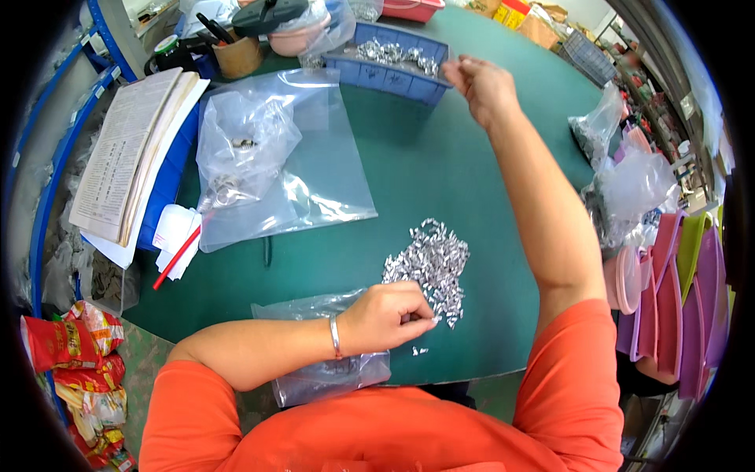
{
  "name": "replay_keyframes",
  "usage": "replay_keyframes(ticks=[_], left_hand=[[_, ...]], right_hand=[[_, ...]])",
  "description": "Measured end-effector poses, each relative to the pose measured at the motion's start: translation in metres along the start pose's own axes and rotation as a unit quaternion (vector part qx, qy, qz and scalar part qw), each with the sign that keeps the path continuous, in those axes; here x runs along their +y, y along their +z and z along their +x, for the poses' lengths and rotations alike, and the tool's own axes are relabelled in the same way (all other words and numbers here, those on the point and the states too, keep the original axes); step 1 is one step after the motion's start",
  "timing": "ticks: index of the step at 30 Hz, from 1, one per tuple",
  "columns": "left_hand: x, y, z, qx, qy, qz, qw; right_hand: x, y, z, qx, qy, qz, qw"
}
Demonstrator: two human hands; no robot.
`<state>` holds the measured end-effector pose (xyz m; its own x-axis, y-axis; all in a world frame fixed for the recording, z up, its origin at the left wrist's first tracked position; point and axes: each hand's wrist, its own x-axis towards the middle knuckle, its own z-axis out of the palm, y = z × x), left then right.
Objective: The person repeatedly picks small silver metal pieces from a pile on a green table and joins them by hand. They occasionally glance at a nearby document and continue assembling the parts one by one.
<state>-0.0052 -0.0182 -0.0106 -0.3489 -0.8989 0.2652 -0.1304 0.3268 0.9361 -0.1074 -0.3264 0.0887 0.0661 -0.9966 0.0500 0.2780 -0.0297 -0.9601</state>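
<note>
A heap of small shiny silver metal pieces (429, 263) lies on the green table. At its near edge my left hand (385, 318), with a bracelet on the wrist, is closed in a pinch; a small silver metal piece (436, 319) shows at the fingertips. Two or so loose pieces (420, 352) lie just nearer to me. My right arm reaches far forward, and my right hand (484, 88) is beside the right end of a blue plastic tray (393, 76) with similar silver pieces in it. Its fingers are curled together; what they hold, if anything, is hidden.
Clear plastic bags (330, 173) lie at the left, and another bag (334, 381) is under my left forearm. Papers (130, 157), a red pen (178, 256) and a wooden pot (238, 57) are farther left. Pink and purple bins (668, 299) stand at the right.
</note>
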Motion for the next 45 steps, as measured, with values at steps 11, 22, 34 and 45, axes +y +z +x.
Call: replay_keyframes(ticks=[11,22,34,45], left_hand=[[-0.006,0.0,0.0,0.047,0.021,0.004,0.999],[-0.005,-0.003,-0.001,-0.031,0.05,0.056,0.997],[-0.002,0.002,0.001,-0.024,0.02,0.157,0.987],[-0.03,-0.007,0.0,0.014,0.017,0.208,0.978]], right_hand=[[0.014,-0.094,-0.239,-0.321,-0.105,-0.349,0.874],[0.055,-0.099,-0.329,-0.157,-0.195,-0.299,0.921],[0.086,-0.121,-0.33,-0.062,-0.209,-0.467,0.857],[0.07,-0.173,-0.361,0.031,-0.325,-0.522,0.788]])
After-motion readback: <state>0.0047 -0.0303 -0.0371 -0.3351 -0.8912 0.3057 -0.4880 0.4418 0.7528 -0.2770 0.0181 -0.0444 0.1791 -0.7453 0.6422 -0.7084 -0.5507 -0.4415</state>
